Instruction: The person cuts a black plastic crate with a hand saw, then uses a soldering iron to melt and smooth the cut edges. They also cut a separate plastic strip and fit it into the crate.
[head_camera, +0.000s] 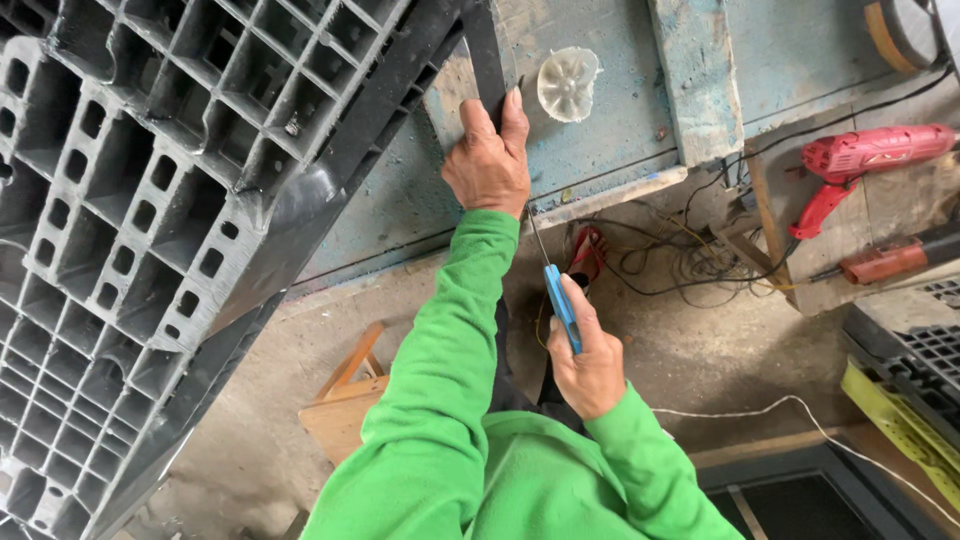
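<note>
My left hand (488, 160) is raised and grips a narrow black plastic strip (484, 50) that runs up out of view, in front of a worn blue bench top (610, 140). My right hand (585, 355) is lower, closed around a screwdriver with a blue handle (562, 305). Its thin metal shaft (537, 238) points up toward my left wrist. Both arms wear bright green sleeves. A large dark grey plastic pallet (140, 230) with a grid of cells leans at the left, right beside the strip.
A white plastic fan wheel (567, 82) lies on the blue bench. Two red power tools (865, 160) and tangled cables (690, 262) sit at right. A small wooden stool (345, 400) stands on the concrete floor. A white cord (790, 405) and black grid parts (925, 355) lie lower right.
</note>
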